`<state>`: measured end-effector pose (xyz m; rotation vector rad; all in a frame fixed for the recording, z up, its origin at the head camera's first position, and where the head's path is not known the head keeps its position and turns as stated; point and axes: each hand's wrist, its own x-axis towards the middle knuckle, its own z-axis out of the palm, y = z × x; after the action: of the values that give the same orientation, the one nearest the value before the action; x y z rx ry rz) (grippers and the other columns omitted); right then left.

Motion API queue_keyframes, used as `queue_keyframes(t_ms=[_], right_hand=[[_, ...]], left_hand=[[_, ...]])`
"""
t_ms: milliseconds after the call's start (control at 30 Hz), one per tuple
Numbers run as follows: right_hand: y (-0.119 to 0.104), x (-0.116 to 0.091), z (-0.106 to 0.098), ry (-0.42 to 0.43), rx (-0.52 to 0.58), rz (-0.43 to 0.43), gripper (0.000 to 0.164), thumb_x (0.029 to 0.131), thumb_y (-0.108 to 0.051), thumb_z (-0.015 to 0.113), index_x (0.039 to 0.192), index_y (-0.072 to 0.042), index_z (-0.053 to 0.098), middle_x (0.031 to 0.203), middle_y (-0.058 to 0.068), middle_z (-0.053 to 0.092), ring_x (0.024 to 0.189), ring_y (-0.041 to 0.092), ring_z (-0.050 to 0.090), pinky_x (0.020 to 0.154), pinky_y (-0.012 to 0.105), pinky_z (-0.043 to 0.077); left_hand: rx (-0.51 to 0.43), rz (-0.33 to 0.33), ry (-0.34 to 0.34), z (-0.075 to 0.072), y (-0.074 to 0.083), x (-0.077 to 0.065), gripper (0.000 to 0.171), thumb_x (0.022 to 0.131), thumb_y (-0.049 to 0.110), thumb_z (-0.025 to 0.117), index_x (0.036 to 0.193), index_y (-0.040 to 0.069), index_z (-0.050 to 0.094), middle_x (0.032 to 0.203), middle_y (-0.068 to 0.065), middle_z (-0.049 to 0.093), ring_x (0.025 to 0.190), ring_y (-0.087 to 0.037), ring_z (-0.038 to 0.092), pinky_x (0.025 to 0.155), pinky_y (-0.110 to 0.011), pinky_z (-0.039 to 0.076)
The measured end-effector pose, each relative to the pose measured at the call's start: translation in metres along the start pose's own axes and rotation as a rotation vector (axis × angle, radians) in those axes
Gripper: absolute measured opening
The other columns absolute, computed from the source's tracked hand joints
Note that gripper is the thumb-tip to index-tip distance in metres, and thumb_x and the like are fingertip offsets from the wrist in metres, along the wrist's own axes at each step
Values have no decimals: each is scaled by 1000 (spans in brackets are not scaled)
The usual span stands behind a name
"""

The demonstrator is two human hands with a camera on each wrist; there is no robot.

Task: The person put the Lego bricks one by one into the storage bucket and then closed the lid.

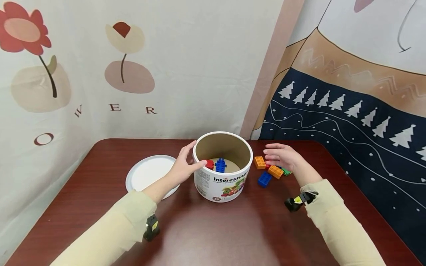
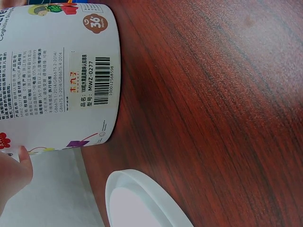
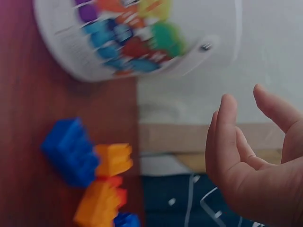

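The white cylindrical tub (image 1: 207, 186), printed "Interesting" on its front wall, stands upright and uncovered at the middle of the table (image 1: 219, 236). Inside, a red building block (image 1: 209, 164) and a blue building block (image 1: 220, 165) lie on the floor of the tub, the red one to the left. The left hand (image 1: 181, 168) holds the tub at its left side, thumb at the front rim, remaining fingers bent against the outer wall farther back. The right hand (image 1: 283, 157) is positioned to the right of the tub, above the loose blocks; its fingers are slightly bent, the thumb is well separated from them, and nothing is held. The loose group beside the tub comprises two orange blocks (image 1: 275, 171), a blue block (image 1: 264, 179), and partly hidden red and green (image 1: 286, 171) pieces. A round white lid (image 1: 149, 173) lies flat on the table to the left of the tub, partly behind the left forearm. A barcode label (image 2: 94, 82) is visible on the tub wall. Behind the table hangs a pale flower-printed fabric (image 1: 196, 74).
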<state>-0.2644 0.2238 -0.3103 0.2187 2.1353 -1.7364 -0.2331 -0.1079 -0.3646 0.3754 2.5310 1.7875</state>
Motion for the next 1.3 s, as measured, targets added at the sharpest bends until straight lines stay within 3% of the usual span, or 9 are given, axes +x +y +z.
queue_keyframes(t_ms=[167,300,400,600,967,1300], right_hand=[[28,4,-7,37,18,47,62,93,-16,57,144,2,27,142,25,36,83,7,60,76,21,56],[47,8,-11,47,17,76,64,92,-16,58,143,3,26,120,18,56,83,8,62,74,22,57],[59,9,-14,41,10,98,64,92,-16,59,143,4,26,108,6,60,85,10,61,75,25,57],[76,11,-14,53,-12,137,67,90,-17,61,144,2,26,137,24,43,92,13,58,79,29,57],[84,12,-5,52,-101,157,64,91,-21,60,142,2,30,140,26,39,120,35,49,83,34,56],[83,22,13,155,-283,195,60,88,-25,64,137,0,40,137,28,39,118,39,47,87,41,54]], left_hand=[[7,-6,1,0,2,-1,79,84,19,67,148,10,22,151,-16,20,140,-33,24,109,-47,34],[4,-9,-2,0,2,-1,79,85,19,67,148,10,22,151,-16,20,140,-33,24,109,-47,33],[-6,-5,-2,0,1,0,79,85,19,68,148,10,22,150,-16,21,139,-32,24,110,-47,33],[-12,-5,0,0,1,1,79,85,19,68,148,10,22,150,-15,21,139,-31,24,110,-47,33],[-6,-5,0,1,3,0,79,85,19,68,148,10,22,151,-15,21,139,-32,24,110,-47,33],[-13,-11,5,1,3,0,78,85,18,68,148,10,22,151,-15,20,140,-31,24,110,-47,33]])
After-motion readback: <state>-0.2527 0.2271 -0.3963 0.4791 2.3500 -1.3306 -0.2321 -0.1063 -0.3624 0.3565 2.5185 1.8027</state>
